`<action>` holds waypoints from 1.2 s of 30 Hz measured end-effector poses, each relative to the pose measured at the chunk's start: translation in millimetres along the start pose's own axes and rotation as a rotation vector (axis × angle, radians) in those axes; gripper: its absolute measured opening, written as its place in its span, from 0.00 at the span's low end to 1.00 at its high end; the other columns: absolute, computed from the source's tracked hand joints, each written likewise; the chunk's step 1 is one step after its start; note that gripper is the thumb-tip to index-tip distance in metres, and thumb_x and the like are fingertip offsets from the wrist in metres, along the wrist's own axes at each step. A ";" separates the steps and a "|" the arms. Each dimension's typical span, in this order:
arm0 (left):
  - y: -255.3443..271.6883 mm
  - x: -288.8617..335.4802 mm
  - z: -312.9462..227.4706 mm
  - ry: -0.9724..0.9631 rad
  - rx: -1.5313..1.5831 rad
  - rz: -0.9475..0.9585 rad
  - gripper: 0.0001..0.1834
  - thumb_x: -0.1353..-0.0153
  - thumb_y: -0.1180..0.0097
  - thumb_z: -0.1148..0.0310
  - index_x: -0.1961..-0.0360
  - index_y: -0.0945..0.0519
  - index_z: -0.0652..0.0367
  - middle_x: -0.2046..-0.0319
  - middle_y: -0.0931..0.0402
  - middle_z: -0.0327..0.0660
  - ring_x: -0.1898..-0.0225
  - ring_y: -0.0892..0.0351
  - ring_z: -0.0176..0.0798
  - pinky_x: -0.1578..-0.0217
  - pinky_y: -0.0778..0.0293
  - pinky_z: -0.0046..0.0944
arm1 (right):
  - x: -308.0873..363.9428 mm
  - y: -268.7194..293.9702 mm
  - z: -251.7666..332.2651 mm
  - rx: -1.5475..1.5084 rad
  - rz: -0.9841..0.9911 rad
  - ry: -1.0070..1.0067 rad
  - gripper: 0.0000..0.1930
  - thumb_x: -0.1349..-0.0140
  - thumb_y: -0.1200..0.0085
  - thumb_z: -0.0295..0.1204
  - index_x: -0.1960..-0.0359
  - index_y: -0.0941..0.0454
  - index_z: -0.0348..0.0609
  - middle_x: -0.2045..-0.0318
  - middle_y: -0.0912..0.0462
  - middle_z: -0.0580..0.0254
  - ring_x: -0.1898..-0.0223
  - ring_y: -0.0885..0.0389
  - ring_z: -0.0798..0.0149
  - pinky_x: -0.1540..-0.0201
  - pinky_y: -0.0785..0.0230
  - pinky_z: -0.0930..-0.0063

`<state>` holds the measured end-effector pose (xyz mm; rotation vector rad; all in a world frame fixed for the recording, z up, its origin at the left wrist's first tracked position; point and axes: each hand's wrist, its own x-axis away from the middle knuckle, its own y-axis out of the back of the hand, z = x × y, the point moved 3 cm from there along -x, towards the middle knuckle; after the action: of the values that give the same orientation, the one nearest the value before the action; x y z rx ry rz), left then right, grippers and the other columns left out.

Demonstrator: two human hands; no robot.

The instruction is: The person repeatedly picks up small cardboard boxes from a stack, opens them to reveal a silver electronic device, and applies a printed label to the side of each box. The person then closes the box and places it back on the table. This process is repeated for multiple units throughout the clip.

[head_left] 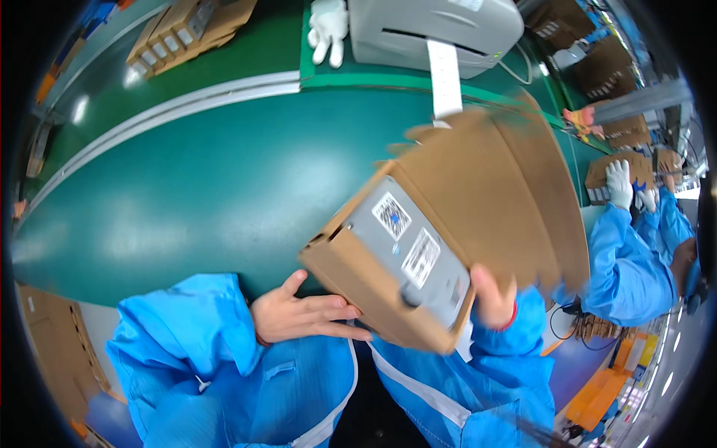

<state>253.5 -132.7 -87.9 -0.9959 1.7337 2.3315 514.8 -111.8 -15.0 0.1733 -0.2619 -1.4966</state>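
A brown cardboard box (373,287) is held tilted over the bench in front of me, its broad lid flap (500,179) folded back and blurred by motion. Inside lies a flat grey metal-cased device (411,246) with two white code labels on its face. My right hand (493,302) grips the box's right side, thumb at the rim, the other fingers hidden beneath. Beside the near left wall, my left hand (306,317) has its fingers stretched out along the cardboard; whether they touch it is unclear.
A grey label printer (437,33) stands at the back, a white label strip (445,78) hanging from its slot. Left of it lies a white glove (328,31). Several cartons (172,33) lean at the far left. At the right, a gloved co-worker (627,246) in blue handles another box.
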 end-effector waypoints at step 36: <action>-22.9 -73.2 61.0 0.170 0.360 -0.644 0.20 0.50 0.51 0.50 0.55 0.38 0.18 0.51 0.42 0.30 0.45 0.49 0.44 0.58 0.52 0.81 | -226.4 32.3 -1.8 0.103 -0.109 0.323 0.10 0.53 0.47 0.17 0.66 0.26 0.38 0.73 0.23 0.64 0.71 0.25 0.71 0.66 0.33 0.80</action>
<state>293.1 -48.0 -58.8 -1.4343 1.4968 1.5211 534.1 115.9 -22.5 0.5135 -0.0700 -1.5376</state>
